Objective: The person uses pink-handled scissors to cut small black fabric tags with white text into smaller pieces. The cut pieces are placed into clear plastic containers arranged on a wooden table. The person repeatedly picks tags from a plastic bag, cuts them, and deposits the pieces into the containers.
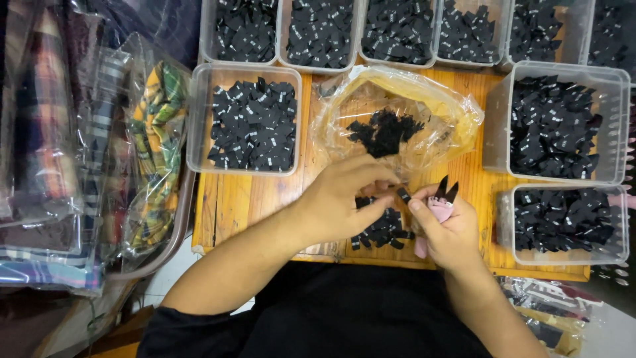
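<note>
Head view: left hand point(344, 202) is pinching one small black label point(403, 194) between thumb and fingertips, right over the loose pile of labels point(384, 231) at the front edge of the desk point(228, 202). Right hand point(447, 232) is clenched around a pink-handled pair of snips point(442, 199), blades up, just beside that label. I'd keep the label pulled flat and feed it square to the blades. Clear tubs point(199, 119) of labels sit all round, with an open plastic bag point(397, 116) mid-desk.
</note>
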